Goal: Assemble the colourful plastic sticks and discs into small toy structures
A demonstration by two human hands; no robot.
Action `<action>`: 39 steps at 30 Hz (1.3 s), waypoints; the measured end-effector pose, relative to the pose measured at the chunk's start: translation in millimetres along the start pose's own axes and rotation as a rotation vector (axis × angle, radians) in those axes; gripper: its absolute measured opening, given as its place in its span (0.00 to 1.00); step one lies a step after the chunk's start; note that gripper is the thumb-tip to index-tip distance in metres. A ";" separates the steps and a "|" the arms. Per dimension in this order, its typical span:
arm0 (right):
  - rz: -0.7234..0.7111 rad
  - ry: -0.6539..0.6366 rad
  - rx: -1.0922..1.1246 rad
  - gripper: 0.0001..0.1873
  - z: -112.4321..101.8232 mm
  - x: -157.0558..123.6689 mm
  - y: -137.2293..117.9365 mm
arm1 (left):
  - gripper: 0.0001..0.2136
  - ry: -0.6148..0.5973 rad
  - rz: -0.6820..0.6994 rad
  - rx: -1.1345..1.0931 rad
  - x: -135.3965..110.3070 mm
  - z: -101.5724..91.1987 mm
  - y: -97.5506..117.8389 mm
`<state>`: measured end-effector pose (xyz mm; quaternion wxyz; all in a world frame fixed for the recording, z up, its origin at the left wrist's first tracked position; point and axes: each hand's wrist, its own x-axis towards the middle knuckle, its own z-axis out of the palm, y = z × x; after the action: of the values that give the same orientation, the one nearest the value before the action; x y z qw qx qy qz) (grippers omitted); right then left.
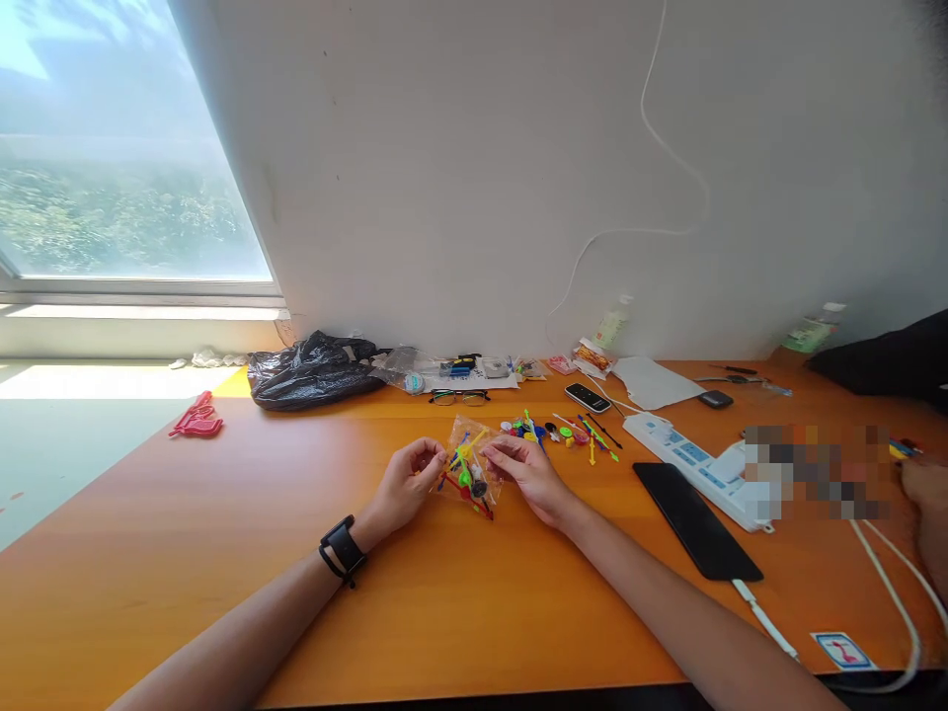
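Observation:
A small clear plastic bag point(469, 464) filled with colourful sticks and small round parts is held just above the orange table point(222, 553), between both my hands. My left hand point(406, 486), with a black watch on its wrist, pinches the bag's left edge. My right hand point(527, 472) grips the bag's right edge with curled fingers. Just behind the bag, loose coloured sticks and small wheels point(563, 431) lie scattered on the table.
A black phone point(694, 519) on a cable lies right of my hands, beside a white power strip point(688, 456). Glasses point(459, 397), a black bag point(311, 371), a remote point(588, 397) and papers line the wall. Another person's hand point(927, 486) shows at far right.

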<state>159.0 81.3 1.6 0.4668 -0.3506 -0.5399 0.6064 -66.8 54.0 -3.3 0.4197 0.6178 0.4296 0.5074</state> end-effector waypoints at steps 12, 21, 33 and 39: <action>0.062 -0.169 -0.053 0.23 2.5 -4.4 -1.3 | 0.18 -0.143 -0.144 -0.262 -3.4 -1.2 29.3; 0.007 -0.126 -0.160 0.22 -3.7 1.4 5.1 | 0.16 0.038 -0.104 -0.191 1.4 -3.8 11.8; 0.036 -0.195 -0.100 0.24 -3.0 -2.2 -6.9 | 0.15 0.111 -0.087 -0.227 -0.3 -0.1 12.6; -0.004 -0.188 -0.144 0.23 3.2 -4.3 -1.9 | 0.18 -0.034 -0.112 -0.173 -8.9 6.4 30.3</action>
<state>157.8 76.1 3.7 0.3890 -0.3237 -0.6242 0.5952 -58.3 36.5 22.4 0.5065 0.5629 0.4106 0.5079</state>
